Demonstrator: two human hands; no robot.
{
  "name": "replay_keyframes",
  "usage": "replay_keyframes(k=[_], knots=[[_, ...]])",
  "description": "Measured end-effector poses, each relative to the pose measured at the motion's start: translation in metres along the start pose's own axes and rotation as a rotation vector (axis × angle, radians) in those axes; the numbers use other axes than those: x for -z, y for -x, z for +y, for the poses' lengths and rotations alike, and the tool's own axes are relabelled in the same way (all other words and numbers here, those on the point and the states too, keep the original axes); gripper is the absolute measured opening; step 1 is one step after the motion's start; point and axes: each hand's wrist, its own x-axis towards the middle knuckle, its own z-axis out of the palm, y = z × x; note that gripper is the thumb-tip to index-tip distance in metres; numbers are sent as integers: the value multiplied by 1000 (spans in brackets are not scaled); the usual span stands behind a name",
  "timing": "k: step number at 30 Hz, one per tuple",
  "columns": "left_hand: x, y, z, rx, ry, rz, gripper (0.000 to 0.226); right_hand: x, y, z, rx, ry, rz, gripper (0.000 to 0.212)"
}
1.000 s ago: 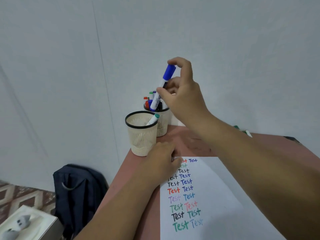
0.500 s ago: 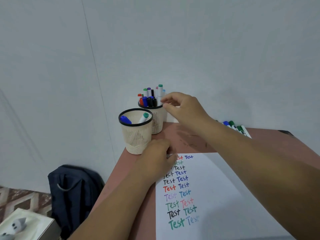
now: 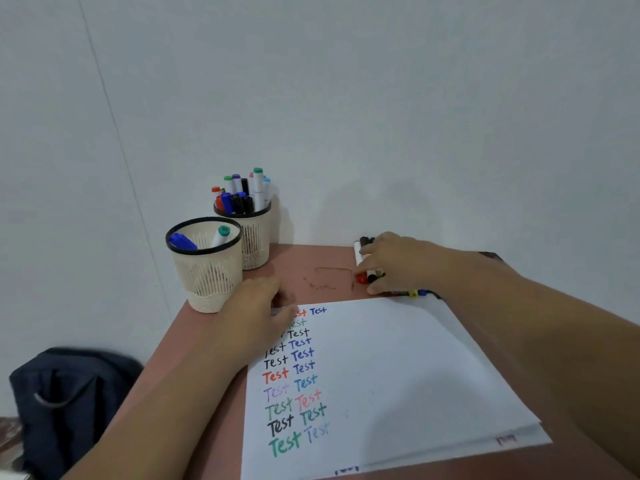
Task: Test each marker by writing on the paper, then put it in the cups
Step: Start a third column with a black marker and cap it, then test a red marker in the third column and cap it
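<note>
A: Where are the markers?

B: The untested markers (image 3: 367, 271) lie in a bunch just beyond the paper (image 3: 381, 368). My right hand (image 3: 398, 263) rests on them, fingers curled over the pile; I can't tell whether they pinch one.

A: And the rest?

B: My left hand (image 3: 258, 317) presses the paper's far left corner, fingers together. Left of the paper stand two cups (image 3: 207, 268) holding tested markers. I'd single out one marker, lifting without scattering its neighbours.
</note>
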Motion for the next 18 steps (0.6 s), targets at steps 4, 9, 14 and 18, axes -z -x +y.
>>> replay_keyframes(k=[4, 9, 14, 18], knots=[[0, 0, -1, 0, 39, 10, 27, -11, -10, -10, 21, 137, 132, 28], [0, 0, -1, 10, 60, 8, 25, -20, -13, -18, 69, 162, 256, 31], [3, 1, 0, 9, 61, 22, 20, -20, -6, -23, 119, 155, 380, 26], [3, 3, -1, -27, -12, 80, 20, -4, 12, -32, -11, -393, 477, 19]])
